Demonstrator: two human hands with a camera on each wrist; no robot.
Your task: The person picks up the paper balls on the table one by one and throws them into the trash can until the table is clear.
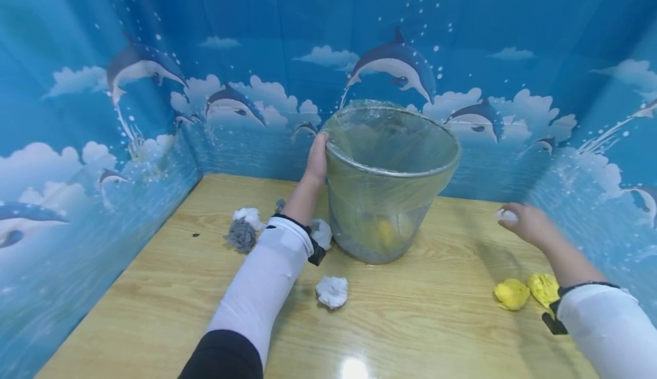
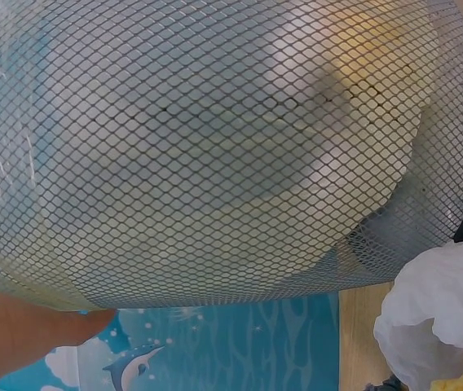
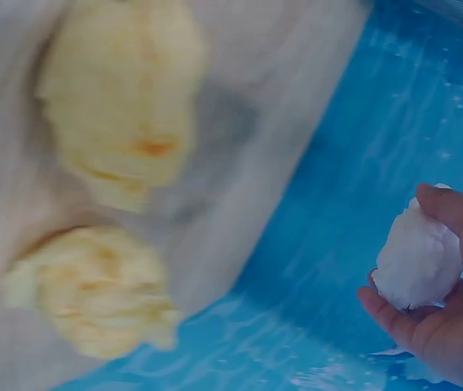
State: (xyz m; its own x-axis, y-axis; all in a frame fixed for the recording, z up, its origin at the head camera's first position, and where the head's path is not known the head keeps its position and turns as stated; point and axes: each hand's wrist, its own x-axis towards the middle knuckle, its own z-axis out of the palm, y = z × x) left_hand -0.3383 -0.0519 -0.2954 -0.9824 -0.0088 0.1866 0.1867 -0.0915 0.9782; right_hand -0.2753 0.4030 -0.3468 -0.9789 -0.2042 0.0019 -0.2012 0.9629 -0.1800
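My left hand (image 1: 317,159) grips the rim of a mesh wastebasket (image 1: 380,214) that stands at the back of the table, lined with a thin clear bag (image 1: 390,139). Through the mesh, something yellow (image 2: 370,45) and something pale show inside it. Over the right side of the table, my right hand (image 1: 528,225) holds a crumpled white paper ball (image 3: 421,257) between thumb and fingers. Below that hand lie two crumpled yellow paper balls (image 1: 511,294). Close by the basket's left side is a white paper ball (image 1: 321,233), partly behind my left wrist.
Another white paper ball (image 1: 332,292) lies in front of the basket. Left of my left forearm sit a grey paper ball (image 1: 241,235) and a white one (image 1: 248,217). A dark scrap (image 1: 195,235) lies further left. Blue dolphin-print curtains (image 1: 287,25) enclose the table (image 1: 410,322).
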